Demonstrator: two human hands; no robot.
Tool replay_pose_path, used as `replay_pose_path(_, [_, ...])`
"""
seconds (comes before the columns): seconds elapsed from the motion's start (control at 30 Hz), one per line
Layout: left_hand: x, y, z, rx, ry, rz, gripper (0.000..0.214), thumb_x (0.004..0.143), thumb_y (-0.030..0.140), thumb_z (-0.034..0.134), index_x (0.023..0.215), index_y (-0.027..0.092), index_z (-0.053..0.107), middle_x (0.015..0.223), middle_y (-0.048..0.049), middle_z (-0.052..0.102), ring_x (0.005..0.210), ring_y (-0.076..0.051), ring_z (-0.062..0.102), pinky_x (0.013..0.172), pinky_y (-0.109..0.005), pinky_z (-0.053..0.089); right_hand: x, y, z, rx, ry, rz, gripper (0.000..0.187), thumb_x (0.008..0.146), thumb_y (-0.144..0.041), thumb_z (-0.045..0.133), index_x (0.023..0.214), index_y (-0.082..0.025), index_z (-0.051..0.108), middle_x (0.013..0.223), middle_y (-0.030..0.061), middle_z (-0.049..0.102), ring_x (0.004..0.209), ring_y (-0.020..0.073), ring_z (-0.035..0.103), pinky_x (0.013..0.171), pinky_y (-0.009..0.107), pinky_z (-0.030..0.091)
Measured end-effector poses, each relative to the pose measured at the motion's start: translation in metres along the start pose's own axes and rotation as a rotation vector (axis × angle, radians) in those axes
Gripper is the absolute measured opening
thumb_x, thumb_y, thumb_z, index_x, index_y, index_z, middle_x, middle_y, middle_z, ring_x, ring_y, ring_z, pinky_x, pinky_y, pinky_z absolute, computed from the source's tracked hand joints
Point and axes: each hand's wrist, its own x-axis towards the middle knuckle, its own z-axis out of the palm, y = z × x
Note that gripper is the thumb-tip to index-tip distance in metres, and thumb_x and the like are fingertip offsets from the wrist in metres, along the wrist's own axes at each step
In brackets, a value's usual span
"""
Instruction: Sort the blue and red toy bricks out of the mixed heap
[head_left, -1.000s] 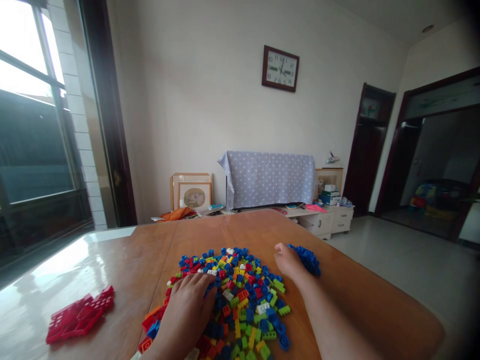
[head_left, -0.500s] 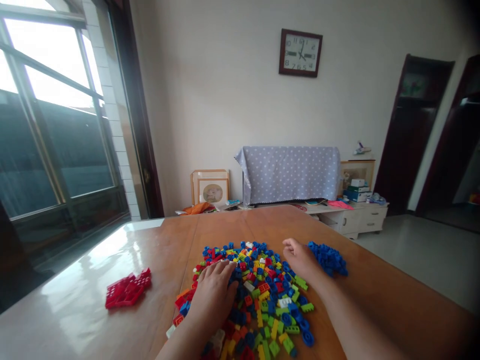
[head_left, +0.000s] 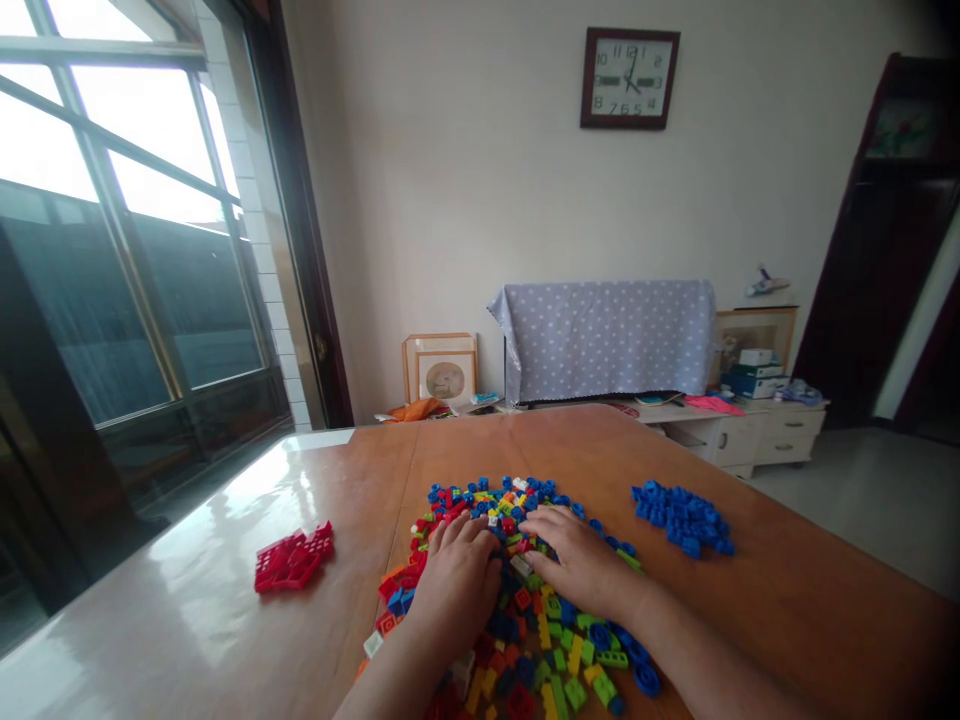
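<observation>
A mixed pile of toy building bricks in red, blue, green, yellow, orange and white spreads over the wooden table. My left hand lies on the left part of this pile, palm down, its fingers slightly bent and touching bricks. My right hand rests on the pile's right part, thumb and fingers apart, fingertips among the bricks. Both palms hide the bricks beneath them. To the right sits a separate heap of blue bricks. Over on the left lies a small group of red lattice-like pieces.
The glossy wooden table fills the foreground. Beyond it stand a low white cabinet and something draped with a spotted cloth. A framed picture leans on the wall beneath a clock. Windows are at the left.
My right hand has moved left, from beside the blue heap onto the mixed pile, and its fingers have spread. My left hand stays on the pile. The camera view has turned slightly left.
</observation>
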Motion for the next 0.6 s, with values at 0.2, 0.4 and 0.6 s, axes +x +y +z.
replay_pose_path(0.2, [0.0,-0.002,0.002,-0.088,0.03,0.059,0.017,0.086,0.02,0.058,0.099,0.027,0.067,0.138,-0.0012,0.061,0.139,-0.03,0.042,0.119,-0.054,0.028,0.0,0.003,0.0,0.002,-0.014,-0.005,0.035,0.091,-0.03,0.062,0.125,-0.025,0.069,0.131,0.0081,0.065,0.128,0.026,0.052,0.113,0.043,0.039])
replay_pose_path(0.4, [0.0,0.004,-0.003,-0.12,0.03,0.108,0.014,0.085,0.016,0.055,0.085,0.026,0.065,0.106,-0.0011,0.071,0.124,-0.027,0.051,0.116,-0.051,0.028,0.001,0.0,-0.001,-0.008,-0.044,-0.018,0.036,0.09,-0.031,0.063,0.125,-0.025,0.068,0.133,0.0083,0.065,0.131,0.0276,0.05,0.113,0.045,0.038])
replay_pose_path(0.6, [-0.001,0.009,-0.007,-0.083,0.012,0.1,0.016,0.079,0.019,0.059,0.092,0.027,0.065,0.094,-0.0012,0.068,0.104,-0.024,0.056,0.112,-0.046,0.032,0.001,-0.005,-0.003,0.028,-0.067,-0.054,0.021,0.091,-0.029,0.063,0.11,-0.026,0.072,0.121,0.0054,0.069,0.123,0.0262,0.054,0.11,0.043,0.04])
